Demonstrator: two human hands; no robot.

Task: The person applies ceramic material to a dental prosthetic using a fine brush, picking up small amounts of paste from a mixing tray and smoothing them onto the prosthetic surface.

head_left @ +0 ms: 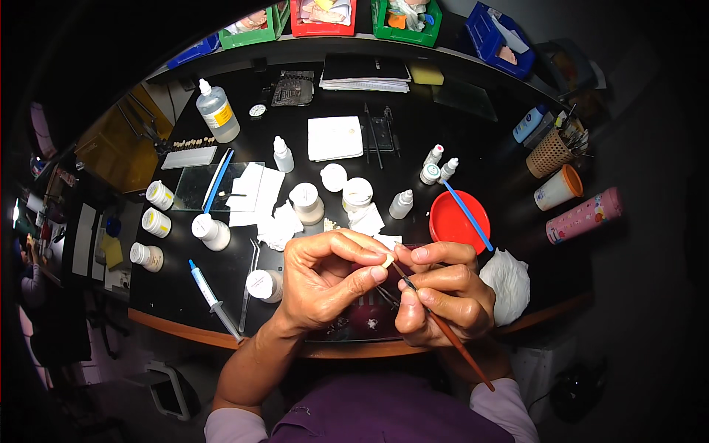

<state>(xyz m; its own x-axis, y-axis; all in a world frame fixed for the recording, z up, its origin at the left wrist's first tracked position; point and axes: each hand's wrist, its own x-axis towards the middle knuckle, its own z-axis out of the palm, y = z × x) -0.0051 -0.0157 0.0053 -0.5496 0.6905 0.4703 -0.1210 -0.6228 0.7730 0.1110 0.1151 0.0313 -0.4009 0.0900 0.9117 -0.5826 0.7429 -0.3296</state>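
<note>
Between the thumb and fingertips of my left hand (319, 286) is a small pale-yellow dental crown (388, 261). My right hand (454, 294) grips a fine brush with a reddish-brown handle (459, 345), its tip pointing at the crown; whether they touch is too small to tell. Both hands are close together above the near edge of the black table (273, 196). Behind them are crumpled white tissue (279, 226) and white-labelled jars, including an open-looking one (357, 193). A jar (264, 286) stands beside my left wrist. Close to my right hand lies a wad of white tissue (507, 286).
A red bowl (441, 221) with a blue stick across it stands right. On the left are a syringe (212, 299), tweezers (249, 284), several jars and a glass plate (190, 184). A large clear bottle (218, 111) stands far left; coloured bins (323, 28) line the shelf behind.
</note>
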